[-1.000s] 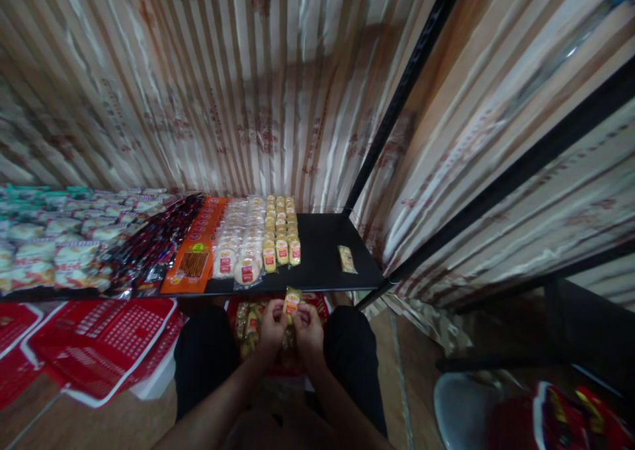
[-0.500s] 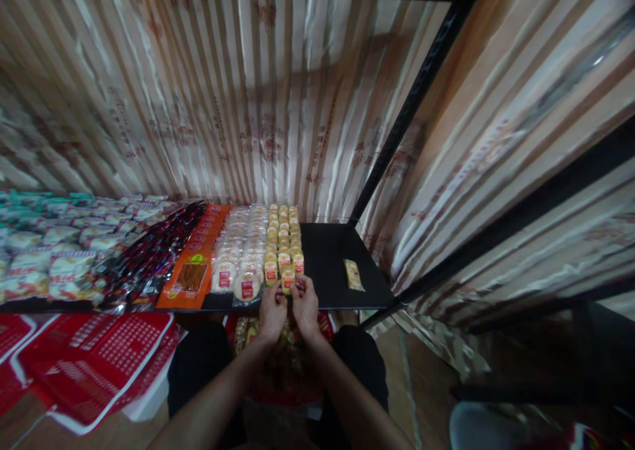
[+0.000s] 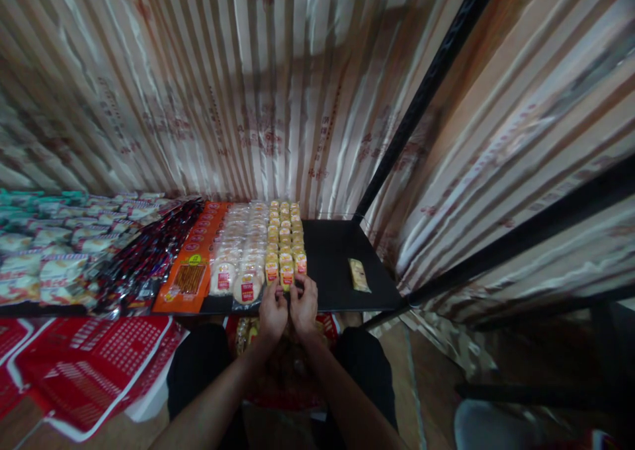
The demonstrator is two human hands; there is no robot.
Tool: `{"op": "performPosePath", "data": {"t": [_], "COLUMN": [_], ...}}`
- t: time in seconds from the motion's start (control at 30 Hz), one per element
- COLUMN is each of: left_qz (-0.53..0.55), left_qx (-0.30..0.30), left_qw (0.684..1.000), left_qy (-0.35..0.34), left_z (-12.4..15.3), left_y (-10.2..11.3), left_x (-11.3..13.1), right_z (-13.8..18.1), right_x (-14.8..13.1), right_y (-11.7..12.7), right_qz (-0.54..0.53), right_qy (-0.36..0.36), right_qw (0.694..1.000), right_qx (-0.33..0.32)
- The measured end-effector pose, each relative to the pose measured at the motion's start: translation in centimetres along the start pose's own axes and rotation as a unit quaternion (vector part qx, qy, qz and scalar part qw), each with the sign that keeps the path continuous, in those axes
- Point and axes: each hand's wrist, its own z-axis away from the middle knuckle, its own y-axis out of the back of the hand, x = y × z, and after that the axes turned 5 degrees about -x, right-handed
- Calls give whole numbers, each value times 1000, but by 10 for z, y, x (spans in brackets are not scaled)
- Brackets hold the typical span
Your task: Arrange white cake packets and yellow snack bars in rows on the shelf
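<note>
My left hand (image 3: 272, 312) and my right hand (image 3: 303, 306) are side by side at the front edge of a black shelf (image 3: 337, 271). Between their fingertips they pinch a small yellow snack packet (image 3: 286, 277), which stands at the front of several rows of like yellow packets (image 3: 284, 235). Both hands are closed on it. Left of those rows lie clear round cake packets (image 3: 247, 255) with red labels. A single loose yellow packet (image 3: 358, 274) lies alone on the bare right part of the shelf.
Orange flat packs (image 3: 194, 265), dark wrapped packs (image 3: 149, 258) and white-and-green bags (image 3: 54, 251) fill the shelf's left. Red baskets (image 3: 94, 360) lie on the floor at left. A red bag of snacks (image 3: 253, 334) sits between my knees. A black upright post (image 3: 421, 99) and striped paper wall stand behind.
Both hands rose from my lap to the shelf's front edge carrying the yellow packet, and it now stands in the front of the rows.
</note>
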Motion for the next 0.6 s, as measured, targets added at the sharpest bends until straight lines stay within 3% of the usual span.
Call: {"op": "performPosePath", "data": {"t": [0.2, 0.37, 0.47, 0.6], "left_qz": [-13, -25, -35, -59], "left_qx": [10, 17, -58, -190], "left_qw": [999, 995, 994, 980], "left_qy": [-52, -100, -90, 26], "left_z": [5, 19, 42, 69], "left_y": [-1, 9, 11, -6], "left_x": [-2, 10, 7, -14], "right_z": [-1, 14, 41, 70], "right_x": [-3, -6, 17, 70], "right_y": [1, 19, 30, 30], "right_qz": [16, -3, -57, -50], "right_qy": [19, -16, -109, -252], "right_qw": [999, 999, 989, 963], "right_qx": [-30, 36, 83, 85]}}
